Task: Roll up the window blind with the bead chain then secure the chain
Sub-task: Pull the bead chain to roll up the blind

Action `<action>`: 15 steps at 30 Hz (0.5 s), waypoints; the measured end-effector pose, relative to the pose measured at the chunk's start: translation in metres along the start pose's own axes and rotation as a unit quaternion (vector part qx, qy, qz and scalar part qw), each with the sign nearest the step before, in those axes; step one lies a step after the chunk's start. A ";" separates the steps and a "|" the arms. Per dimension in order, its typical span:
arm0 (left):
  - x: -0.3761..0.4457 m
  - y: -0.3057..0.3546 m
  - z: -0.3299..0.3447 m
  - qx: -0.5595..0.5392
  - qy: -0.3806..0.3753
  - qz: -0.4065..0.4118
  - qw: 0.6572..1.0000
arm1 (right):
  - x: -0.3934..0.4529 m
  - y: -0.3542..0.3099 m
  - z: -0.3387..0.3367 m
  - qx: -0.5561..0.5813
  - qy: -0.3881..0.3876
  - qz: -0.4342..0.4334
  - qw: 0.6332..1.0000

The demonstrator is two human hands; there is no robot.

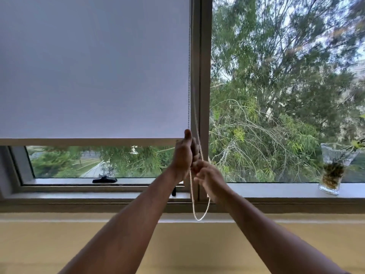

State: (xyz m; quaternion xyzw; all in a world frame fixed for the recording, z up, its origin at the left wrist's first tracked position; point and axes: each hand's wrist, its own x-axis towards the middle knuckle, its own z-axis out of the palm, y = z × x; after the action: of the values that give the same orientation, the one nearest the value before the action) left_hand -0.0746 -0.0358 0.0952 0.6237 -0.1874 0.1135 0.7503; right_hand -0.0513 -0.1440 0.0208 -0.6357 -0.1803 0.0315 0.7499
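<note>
Blind [92,72] covers most of the left window, its bottom bar just above a strip of open glass. My left hand [183,155] is closed around the bead chain [201,214] beside the frame; my right hand [207,175] grasps the same chain just lower. The loop hangs below both hands. A glass vase [333,169] stands on the sill at right.

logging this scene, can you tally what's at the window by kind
blinds: 1
bead chains: 1
hands on the chain: 2, left, right
glass vases: 1
black window handles: 1
total: 6
</note>
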 end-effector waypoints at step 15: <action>-0.028 -0.055 0.008 0.004 -0.017 -0.069 0.997 | 0.038 -0.149 0.041 0.107 -0.010 -0.159 0.981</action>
State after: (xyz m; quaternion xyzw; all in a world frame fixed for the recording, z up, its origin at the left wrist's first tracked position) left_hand -0.0785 -0.0530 0.0355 0.6402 -0.1559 0.0521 0.7504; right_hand -0.0562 -0.1229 0.1785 -0.5147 -0.2817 -0.0627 0.8074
